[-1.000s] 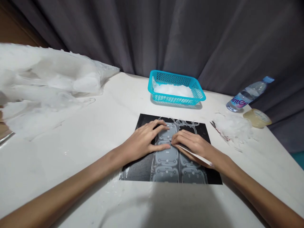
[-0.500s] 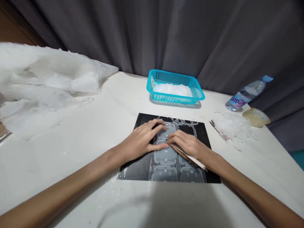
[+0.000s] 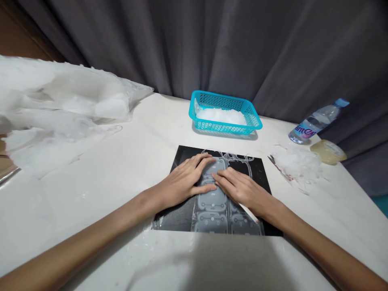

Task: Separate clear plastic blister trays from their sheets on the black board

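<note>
A clear plastic sheet point(image 3: 212, 201) printed with rounded grey shapes lies on a black mat point(image 3: 177, 218). Flat on the sheet's left part rests my left hand point(image 3: 189, 178), fingers spread and holding nothing. To its right, my right hand point(image 3: 239, 186) is closed round a slim, pale stick-like tool point(image 3: 250, 213) whose rear end sticks out under the palm. The tool's front end is hidden by the fingers, so its exact kind does not show. My right fingertips touch the sheet close to my left thumb. Cut outlines point(image 3: 239, 157) of clear plastic curl at the sheet's far edge.
Behind the mat stands a blue basket point(image 3: 226, 128) holding white material. Scissors point(image 3: 280, 169) and plastic scraps point(image 3: 300, 163) lie at the right, near a water bottle point(image 3: 317, 121) and a yellowish round container point(image 3: 329, 151). A big translucent bag point(image 3: 75, 95) fills the left.
My right fingertips have moved slightly up the sheet, and the tool has turned so that less of it shows. My left hand stays almost in place. The view has shifted slightly.
</note>
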A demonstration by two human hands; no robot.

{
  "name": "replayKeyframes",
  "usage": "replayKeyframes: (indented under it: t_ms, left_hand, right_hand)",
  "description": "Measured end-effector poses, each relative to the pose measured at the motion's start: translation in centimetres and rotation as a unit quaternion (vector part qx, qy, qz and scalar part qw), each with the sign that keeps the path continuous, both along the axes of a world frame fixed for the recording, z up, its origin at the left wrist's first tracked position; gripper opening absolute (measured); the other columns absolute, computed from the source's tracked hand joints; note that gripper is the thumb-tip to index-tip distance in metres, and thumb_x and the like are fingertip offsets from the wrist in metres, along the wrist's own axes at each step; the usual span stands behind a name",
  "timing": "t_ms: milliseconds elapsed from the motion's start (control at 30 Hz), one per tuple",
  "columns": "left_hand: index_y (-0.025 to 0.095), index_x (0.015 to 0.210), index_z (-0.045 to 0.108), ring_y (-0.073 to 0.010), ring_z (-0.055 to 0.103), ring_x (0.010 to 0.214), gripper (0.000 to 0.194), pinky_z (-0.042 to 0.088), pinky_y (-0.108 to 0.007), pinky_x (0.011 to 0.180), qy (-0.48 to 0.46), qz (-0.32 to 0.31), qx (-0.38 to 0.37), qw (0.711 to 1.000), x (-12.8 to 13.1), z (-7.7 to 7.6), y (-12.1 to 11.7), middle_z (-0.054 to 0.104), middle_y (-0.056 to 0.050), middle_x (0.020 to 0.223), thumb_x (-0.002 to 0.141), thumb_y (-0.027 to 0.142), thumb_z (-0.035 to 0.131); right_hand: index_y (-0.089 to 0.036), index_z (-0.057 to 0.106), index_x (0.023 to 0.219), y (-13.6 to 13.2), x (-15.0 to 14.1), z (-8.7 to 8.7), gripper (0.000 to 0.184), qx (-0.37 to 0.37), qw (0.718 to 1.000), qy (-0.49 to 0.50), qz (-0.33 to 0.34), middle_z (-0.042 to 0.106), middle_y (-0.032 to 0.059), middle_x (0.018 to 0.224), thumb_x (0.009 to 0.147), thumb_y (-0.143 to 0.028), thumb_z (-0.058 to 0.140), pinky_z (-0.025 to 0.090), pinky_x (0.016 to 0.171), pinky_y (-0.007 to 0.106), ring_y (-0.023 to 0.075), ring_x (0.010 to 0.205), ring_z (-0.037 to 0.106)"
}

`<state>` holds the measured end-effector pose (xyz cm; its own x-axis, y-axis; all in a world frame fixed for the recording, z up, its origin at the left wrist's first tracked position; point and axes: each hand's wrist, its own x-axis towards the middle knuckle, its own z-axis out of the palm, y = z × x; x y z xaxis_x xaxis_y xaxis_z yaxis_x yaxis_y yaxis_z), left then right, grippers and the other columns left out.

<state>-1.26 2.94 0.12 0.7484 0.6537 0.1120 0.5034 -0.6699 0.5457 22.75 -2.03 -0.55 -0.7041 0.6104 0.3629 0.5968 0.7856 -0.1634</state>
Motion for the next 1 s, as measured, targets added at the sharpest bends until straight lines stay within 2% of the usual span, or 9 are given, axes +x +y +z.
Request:
replayKeyframes:
  t_ms: [67, 200, 300, 433, 567, 667, 800, 933, 1000]
  left_hand:
    - [0.026, 0.161, 0.030, -0.0362, 0.042, 0.149, 0.075, 0.039, -0.053, 0.120, 0.002, -0.002, -0.007, 1.000, -0.1, 0.0, 0.0, 0.040, -0.016, 0.163, 0.100, 0.061, 0.056]
    - [0.027, 0.168, 0.006, -0.0372, 0.032, 0.155, 0.088, 0.033, -0.055, 0.124, 0.011, -0.008, -0.018, 1.000, -0.4, -0.1, 0.1, 0.025, -0.016, 0.172, 0.102, 0.063, 0.051]
    - [0.030, 0.168, -0.002, -0.0368, 0.029, 0.156, 0.100, 0.034, -0.054, 0.124, -0.015, 0.020, -0.015, 1.000, -0.5, -0.1, 0.0, 0.021, -0.016, 0.173, 0.097, 0.065, 0.059]
    - [0.031, 0.167, 0.009, -0.0327, 0.040, 0.149, 0.103, 0.038, -0.051, 0.122, -0.110, 0.075, 0.004, 0.991, 0.1, 0.5, 0.1, 0.035, -0.014, 0.165, 0.090, 0.060, 0.072]
    - [0.025, 0.137, 0.060, -0.0267, 0.064, 0.115, 0.039, 0.050, -0.047, 0.105, -0.160, 0.096, -0.026, 0.982, 0.7, 1.1, 0.7, 0.070, -0.007, 0.122, 0.101, 0.042, 0.061]
    - [0.021, 0.103, 0.069, -0.0230, 0.068, 0.092, 0.022, 0.055, -0.040, 0.087, -0.213, 0.141, -0.143, 0.956, 0.8, 1.6, 1.1, 0.074, -0.004, 0.100, 0.098, 0.041, 0.063]
    - [0.020, 0.092, 0.061, -0.0221, 0.070, 0.089, 0.021, 0.054, -0.036, 0.079, -0.284, 0.164, -0.301, 0.896, 0.8, 2.2, 0.9, 0.073, -0.003, 0.093, 0.090, 0.039, 0.070]
    - [0.020, 0.090, 0.061, -0.0202, 0.067, 0.085, 0.024, 0.050, -0.032, 0.074, -0.292, 0.166, -0.391, 0.857, 0.8, 2.5, 0.2, 0.071, -0.003, 0.091, 0.086, 0.039, 0.075]
    - [0.019, 0.092, 0.061, -0.0188, 0.066, 0.082, 0.028, 0.047, -0.030, 0.073, -0.311, 0.159, -0.442, 0.826, 0.8, 2.6, 0.0, 0.071, -0.002, 0.090, 0.082, 0.038, 0.080]
  right_hand:
    - [-0.018, 0.061, 0.127, 1.4, 0.9, 0.7, 0.027, -0.005, 0.994, 0.093, -0.063, 0.069, 0.0140, 0.115, 0.108, -0.016, 0.043, 0.057, 0.094, 0.043, 0.0272, 0.109, 0.066]
    - [-0.022, 0.070, 0.102, 5.0, 3.7, 2.9, 0.017, 0.017, 0.933, 0.264, -0.245, 0.070, 0.0074, 0.098, 0.105, -0.027, 0.054, 0.055, 0.087, 0.042, 0.0253, 0.094, 0.067]
    - [-0.024, 0.074, 0.105, 5.6, 4.5, 4.1, 0.018, -0.037, 0.946, 0.235, -0.221, 0.071, 0.0067, 0.101, 0.103, -0.032, 0.058, 0.053, 0.090, 0.043, 0.0255, 0.098, 0.066]
    - [-0.027, 0.077, 0.115, 3.9, 2.7, 5.1, 0.021, -0.104, 0.971, 0.182, -0.118, 0.063, 0.0065, 0.105, 0.103, -0.031, 0.060, 0.050, 0.095, 0.042, 0.0243, 0.104, 0.061]
    - [-0.030, 0.067, 0.136, 2.3, 0.9, 6.5, 0.032, -0.222, 0.953, 0.196, -0.059, 0.061, 0.0030, 0.097, 0.106, -0.033, 0.055, 0.052, 0.085, 0.035, 0.0186, 0.087, 0.061]
    - [-0.029, 0.070, 0.129, 1.7, 0.5, 6.7, 0.034, -0.204, 0.933, 0.276, -0.107, 0.064, 0.0035, 0.096, 0.108, -0.046, 0.049, 0.052, 0.083, 0.035, 0.0196, 0.086, 0.061]
    - [-0.027, 0.077, 0.101, 1.1, 0.0, 5.3, 0.075, -0.159, 0.935, 0.294, -0.123, 0.058, 0.0063, 0.093, 0.107, -0.064, 0.012, 0.051, 0.085, 0.040, 0.0225, 0.090, 0.058]
    - [-0.023, 0.069, 0.084, 0.5, -0.8, 4.6, 0.055, -0.070, 0.949, 0.273, -0.141, 0.057, 0.0083, 0.105, 0.113, -0.044, 0.028, 0.046, 0.094, 0.042, 0.0242, 0.103, 0.053]
    - [-0.022, 0.063, 0.084, 0.2, -1.0, 4.8, 0.044, -0.076, 0.950, 0.269, -0.139, 0.059, 0.0075, 0.100, 0.113, -0.033, 0.032, 0.046, 0.089, 0.039, 0.0224, 0.098, 0.056]
